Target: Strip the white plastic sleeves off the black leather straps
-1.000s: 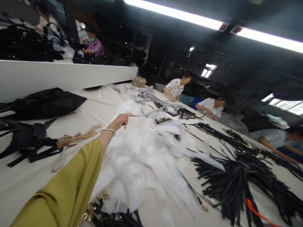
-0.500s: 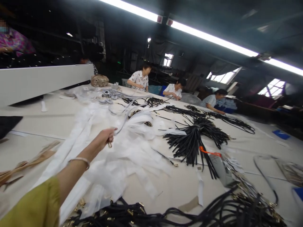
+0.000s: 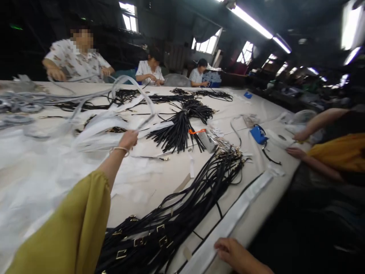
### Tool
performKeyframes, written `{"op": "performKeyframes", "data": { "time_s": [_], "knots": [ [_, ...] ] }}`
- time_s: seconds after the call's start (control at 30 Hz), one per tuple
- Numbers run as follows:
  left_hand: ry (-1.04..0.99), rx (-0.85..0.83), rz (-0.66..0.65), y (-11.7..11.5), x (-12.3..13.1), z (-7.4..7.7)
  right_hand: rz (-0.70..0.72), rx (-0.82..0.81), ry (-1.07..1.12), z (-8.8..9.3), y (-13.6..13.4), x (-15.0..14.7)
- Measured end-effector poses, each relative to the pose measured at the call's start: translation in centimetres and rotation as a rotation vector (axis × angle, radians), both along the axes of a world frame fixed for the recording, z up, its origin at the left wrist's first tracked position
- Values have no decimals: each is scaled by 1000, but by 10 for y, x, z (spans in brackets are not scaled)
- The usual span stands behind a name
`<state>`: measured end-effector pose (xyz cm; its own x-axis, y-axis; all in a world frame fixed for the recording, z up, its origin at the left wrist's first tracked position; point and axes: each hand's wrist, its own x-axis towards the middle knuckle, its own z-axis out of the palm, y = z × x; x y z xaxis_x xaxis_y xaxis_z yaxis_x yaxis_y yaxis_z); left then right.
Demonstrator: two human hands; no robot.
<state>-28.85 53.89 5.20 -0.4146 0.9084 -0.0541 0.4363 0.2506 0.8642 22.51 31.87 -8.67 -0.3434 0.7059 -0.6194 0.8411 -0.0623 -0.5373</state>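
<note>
My left hand (image 3: 129, 140), closed, reaches over the table and grips a narrow grey strap (image 3: 146, 118). The strap loops up and back to the left over thin white sheets (image 3: 97, 129). My right hand (image 3: 235, 254) is at the lower front edge, its fingers curled at the side of a long white strip (image 3: 228, 224); its fingertips are partly hidden. Between my hands lies a large bundle of black belts (image 3: 182, 205) with gold buckles (image 3: 138, 242). Beyond it sits a tied, fanned-out bundle of black straps (image 3: 179, 129).
Across the table (image 3: 159, 182), a person in a patterned shirt (image 3: 76, 61) handles grey strap, with two people farther along. At right, another person's hands (image 3: 299, 146) are by a white roll (image 3: 281, 137). A blue tape dispenser (image 3: 259, 134) stands near them. Grey coils (image 3: 19, 108) lie left.
My view has swung right and down. My left hand still holds the grey strap, now lifted into a loop. My right hand and the long white strip have come into view.
</note>
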Motion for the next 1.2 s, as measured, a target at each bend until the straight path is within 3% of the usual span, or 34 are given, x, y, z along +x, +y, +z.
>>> {"op": "performKeyframes", "data": {
  "time_s": [0.1,0.17,0.27,0.33,0.53,0.67,0.77,0.9,1.07,1.2],
  "knots": [
    [127,-90,11,-31,35,-73,-74,23,38,1,-19,16],
    [237,-83,14,-58,55,-110,-125,44,24,-3,-31,28],
    [511,7,-114,-109,85,-150,-191,64,8,-12,-44,37],
    [665,87,-222,-150,109,-165,-195,81,21,-15,-48,36],
    [811,233,-526,-280,197,-178,-141,193,9,-2,-37,21],
    [843,233,-704,-333,234,-194,-210,303,-22,6,-12,21],
    [895,207,-722,-347,242,-205,-263,419,-44,5,20,21],
    [935,138,-724,-353,245,-201,-295,503,-59,-3,65,14],
    [894,-64,-663,-352,263,-191,-297,367,61,-18,106,8],
    [875,-139,-549,-351,279,-195,-409,235,263,-26,135,13]
  ]
}}
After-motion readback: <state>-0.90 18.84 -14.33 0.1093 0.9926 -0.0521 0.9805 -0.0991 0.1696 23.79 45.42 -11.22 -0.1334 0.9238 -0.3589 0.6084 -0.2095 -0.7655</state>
